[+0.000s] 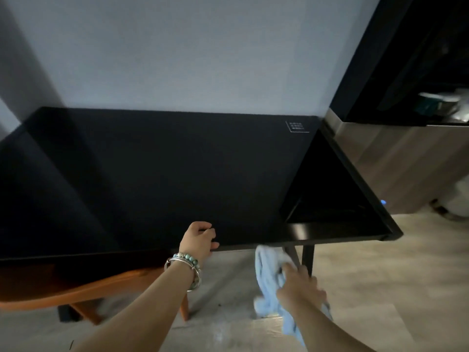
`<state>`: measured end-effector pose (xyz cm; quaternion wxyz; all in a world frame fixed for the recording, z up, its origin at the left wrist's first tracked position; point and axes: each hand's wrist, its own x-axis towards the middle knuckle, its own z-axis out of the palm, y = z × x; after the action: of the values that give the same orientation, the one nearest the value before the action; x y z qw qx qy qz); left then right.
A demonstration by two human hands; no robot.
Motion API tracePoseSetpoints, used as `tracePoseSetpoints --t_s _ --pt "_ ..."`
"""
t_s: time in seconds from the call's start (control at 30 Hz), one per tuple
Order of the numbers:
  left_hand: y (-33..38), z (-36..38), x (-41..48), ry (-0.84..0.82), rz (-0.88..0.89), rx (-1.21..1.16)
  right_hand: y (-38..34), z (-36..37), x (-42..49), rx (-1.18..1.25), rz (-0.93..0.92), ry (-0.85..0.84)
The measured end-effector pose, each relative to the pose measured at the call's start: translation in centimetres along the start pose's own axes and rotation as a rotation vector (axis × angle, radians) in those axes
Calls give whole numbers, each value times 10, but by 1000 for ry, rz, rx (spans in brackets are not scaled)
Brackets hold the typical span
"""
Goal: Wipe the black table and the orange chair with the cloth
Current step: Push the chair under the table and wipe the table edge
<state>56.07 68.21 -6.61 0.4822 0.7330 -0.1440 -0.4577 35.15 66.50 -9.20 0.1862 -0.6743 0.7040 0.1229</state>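
Note:
The black table (157, 179) fills the middle of the view, with a dark mat over most of its top. My left hand (199, 240), with bracelets on the wrist, rests on the table's front edge, fingers bent over the surface. My right hand (299, 288) grips a light blue cloth (266, 278) below the front edge, next to a black table leg (307, 257). The cloth hangs crumpled and is blurred. The orange chair (83, 290) is tucked under the table at the lower left; only part of its seat and legs shows.
A pale wall runs behind the table. A dark cabinet and a wood-faced counter (411, 158) stand to the right. A white object (456, 201) sits on the light wood floor at the far right. Clear plastic (266, 326) lies on the floor below my right hand.

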Motion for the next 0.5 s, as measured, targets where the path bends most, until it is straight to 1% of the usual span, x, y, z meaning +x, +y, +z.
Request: tracePoseSetpoints --t_s 0.03,0.07,0.1,0.13,0.2,0.27,0.33,0.4,0.43,0.5 --pt "-1 4 1 -17 1 21 10 3 -3 54 75 -67" --pt "0 7 2 -31 1 41 16 5 -7 90 109 -84" --pt "1 9 4 -41 4 60 17 5 -8 103 107 -56" --pt "4 10 6 -44 9 77 15 2 -6 119 82 7" --pt "10 10 11 -28 34 98 -1 -12 -3 207 -9 140" --pt "17 4 15 46 84 81 -30 -35 -6 371 -118 207" --pt "23 -6 17 161 136 49 -61 -56 -11 480 -219 283" --pt "29 -18 19 269 188 2 -90 -71 -15 543 -302 341" --pt "31 -25 20 314 207 -25 -106 -74 -16 574 -343 344" --pt "35 -39 24 395 217 -78 -140 -71 -16 517 -461 322"
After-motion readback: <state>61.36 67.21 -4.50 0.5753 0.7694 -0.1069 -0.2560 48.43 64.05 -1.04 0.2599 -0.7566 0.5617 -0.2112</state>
